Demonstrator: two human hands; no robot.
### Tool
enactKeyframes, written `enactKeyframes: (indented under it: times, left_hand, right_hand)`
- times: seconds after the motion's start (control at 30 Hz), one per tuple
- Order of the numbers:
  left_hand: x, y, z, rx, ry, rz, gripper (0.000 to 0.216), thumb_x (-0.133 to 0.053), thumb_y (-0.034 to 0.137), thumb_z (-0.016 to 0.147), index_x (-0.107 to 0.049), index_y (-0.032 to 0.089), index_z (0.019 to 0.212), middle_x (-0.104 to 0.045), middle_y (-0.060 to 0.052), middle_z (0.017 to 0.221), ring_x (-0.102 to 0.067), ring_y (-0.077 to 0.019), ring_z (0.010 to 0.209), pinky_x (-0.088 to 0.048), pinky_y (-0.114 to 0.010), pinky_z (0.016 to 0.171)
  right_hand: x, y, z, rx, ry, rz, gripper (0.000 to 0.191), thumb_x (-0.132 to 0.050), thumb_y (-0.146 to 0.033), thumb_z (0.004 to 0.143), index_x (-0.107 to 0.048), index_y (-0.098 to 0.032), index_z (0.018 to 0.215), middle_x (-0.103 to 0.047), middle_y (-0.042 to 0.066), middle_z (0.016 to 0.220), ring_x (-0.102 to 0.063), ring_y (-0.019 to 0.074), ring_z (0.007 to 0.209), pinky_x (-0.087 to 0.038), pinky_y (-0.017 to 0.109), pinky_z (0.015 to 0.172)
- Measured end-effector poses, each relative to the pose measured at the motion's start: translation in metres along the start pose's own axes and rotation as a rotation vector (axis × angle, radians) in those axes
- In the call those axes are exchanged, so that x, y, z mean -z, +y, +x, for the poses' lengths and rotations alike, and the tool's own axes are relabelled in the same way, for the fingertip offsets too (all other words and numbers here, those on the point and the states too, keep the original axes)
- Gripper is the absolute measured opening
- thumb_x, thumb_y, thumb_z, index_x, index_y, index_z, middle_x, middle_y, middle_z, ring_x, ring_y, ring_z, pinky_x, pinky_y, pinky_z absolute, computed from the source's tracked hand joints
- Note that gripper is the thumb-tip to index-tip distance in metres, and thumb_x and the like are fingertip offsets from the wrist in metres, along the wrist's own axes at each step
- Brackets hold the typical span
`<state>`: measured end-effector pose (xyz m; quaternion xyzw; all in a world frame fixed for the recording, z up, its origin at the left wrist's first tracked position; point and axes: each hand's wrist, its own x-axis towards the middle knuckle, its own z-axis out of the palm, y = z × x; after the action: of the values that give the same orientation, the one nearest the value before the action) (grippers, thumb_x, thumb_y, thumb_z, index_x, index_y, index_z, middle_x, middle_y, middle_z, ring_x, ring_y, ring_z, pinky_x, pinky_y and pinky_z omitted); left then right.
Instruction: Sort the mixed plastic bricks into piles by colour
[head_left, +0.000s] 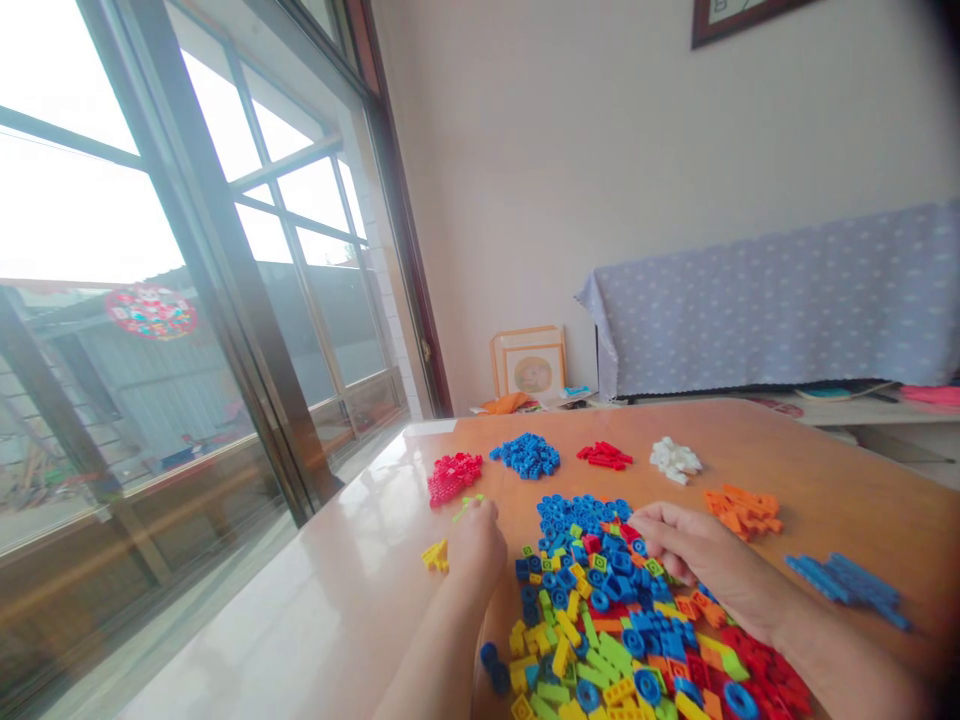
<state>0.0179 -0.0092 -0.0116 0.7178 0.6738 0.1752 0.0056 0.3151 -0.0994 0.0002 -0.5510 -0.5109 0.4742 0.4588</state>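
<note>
My left hand (pixel 481 540) is at the left of the table, its fingers curled downward beside a few lime-green pieces (pixel 466 506). Its fingertips are mostly hidden, so what they grip cannot be made out. A small yellow cluster (pixel 435 556) lies just left of that wrist. My right hand (pixel 679 540) hovers at the upper right edge of a big mixed pile of plastic building blocks (pixel 592 640), thumb and fingers pinched together. Anything between those fingers is too small to make out. Blue wheel-like pieces (pixel 574 512) gather at the pile's far end.
Sorted heaps lie around the pile on the wooden table (pixel 360 590): pinkish-red pieces (pixel 454 477), blue pieces (pixel 525 455), red bricks (pixel 604 456), white pieces (pixel 675 459), orange pieces (pixel 744 512) and long blue pieces (pixel 847 588). A window (pixel 225 300) is at left.
</note>
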Motion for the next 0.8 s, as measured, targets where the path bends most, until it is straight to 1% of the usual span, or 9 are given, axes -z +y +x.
enactKeyframes:
  times: [0.07, 0.2, 0.27, 0.4, 0.53, 0.63, 0.8]
  left_hand:
    - [0.000, -0.002, 0.001, -0.001, 0.004, -0.019, 0.018, -0.049, 0.011, 0.087, -0.063, 0.021, 0.094, -0.067, -0.007, 0.101, -0.062, -0.0198, 0.093, -0.039, -0.027, 0.076]
    - [0.007, -0.012, 0.005, 0.045, 0.043, -0.028, 0.022, -0.044, 0.009, 0.089, -0.061, 0.019, 0.100, -0.067, -0.008, 0.097, -0.061, -0.0201, 0.088, -0.036, -0.027, 0.069]
    - [0.010, -0.015, 0.007, 0.042, 0.050, -0.026, 0.024, -0.041, 0.009, 0.090, -0.061, 0.017, 0.099, -0.066, -0.009, 0.096, -0.060, -0.0202, 0.087, -0.036, -0.027, 0.068]
    - [0.008, -0.011, 0.005, -0.067, -0.001, -0.032, 0.023, -0.045, 0.008, 0.086, -0.065, 0.019, 0.089, -0.065, -0.007, 0.100, -0.060, -0.0178, 0.090, -0.038, -0.025, 0.073]
    - [0.001, -0.005, 0.005, -0.139, -0.069, 0.010, 0.020, -0.049, 0.008, 0.082, -0.066, 0.018, 0.079, -0.065, -0.008, 0.097, -0.060, -0.0190, 0.091, -0.040, -0.027, 0.077]
    - [-0.002, -0.006, 0.006, -0.154, -0.084, 0.064, 0.020, -0.047, 0.011, 0.085, -0.066, 0.018, 0.081, -0.064, -0.009, 0.098, -0.059, -0.0215, 0.093, -0.039, -0.030, 0.079]
    - [0.000, -0.008, 0.005, -0.153, -0.081, 0.137, 0.025, -0.043, 0.019, 0.091, -0.068, 0.019, 0.088, -0.064, -0.012, 0.105, -0.054, -0.0271, 0.102, -0.038, -0.035, 0.085]
  right_hand:
    - [0.000, 0.000, 0.000, -0.003, 0.009, 0.007, 0.041, -0.064, -0.061, 0.082, -0.064, -0.021, 0.091, -0.054, -0.003, 0.070, -0.037, 0.0074, 0.055, -0.028, 0.021, 0.049]
    - [0.000, 0.001, 0.001, -0.003, 0.023, 0.013, 0.042, -0.064, -0.062, 0.081, -0.064, -0.021, 0.088, -0.054, -0.003, 0.068, -0.038, 0.0075, 0.054, -0.028, 0.021, 0.049]
    - [0.000, 0.003, 0.003, 0.003, 0.018, 0.006, 0.043, -0.064, -0.063, 0.080, -0.064, -0.021, 0.088, -0.055, -0.003, 0.069, -0.038, 0.0076, 0.054, -0.028, 0.021, 0.049]
    - [-0.001, 0.004, 0.004, -0.001, 0.014, -0.011, 0.044, -0.064, -0.064, 0.079, -0.064, -0.021, 0.088, -0.055, -0.003, 0.069, -0.038, 0.0081, 0.053, -0.027, 0.022, 0.048]
    - [-0.001, 0.004, 0.004, -0.013, 0.013, -0.010, 0.043, -0.063, -0.064, 0.079, -0.062, -0.022, 0.085, -0.054, -0.003, 0.067, -0.037, 0.0076, 0.051, -0.026, 0.021, 0.047]
    - [-0.001, 0.003, 0.003, -0.020, 0.001, 0.002, 0.041, -0.062, -0.062, 0.081, -0.061, -0.022, 0.085, -0.053, -0.004, 0.066, -0.034, 0.0071, 0.050, -0.025, 0.021, 0.046]
    - [-0.001, 0.000, 0.001, -0.011, -0.001, -0.018, 0.042, -0.063, -0.063, 0.080, -0.062, -0.021, 0.087, -0.054, -0.003, 0.069, -0.037, 0.0078, 0.053, -0.027, 0.021, 0.047]
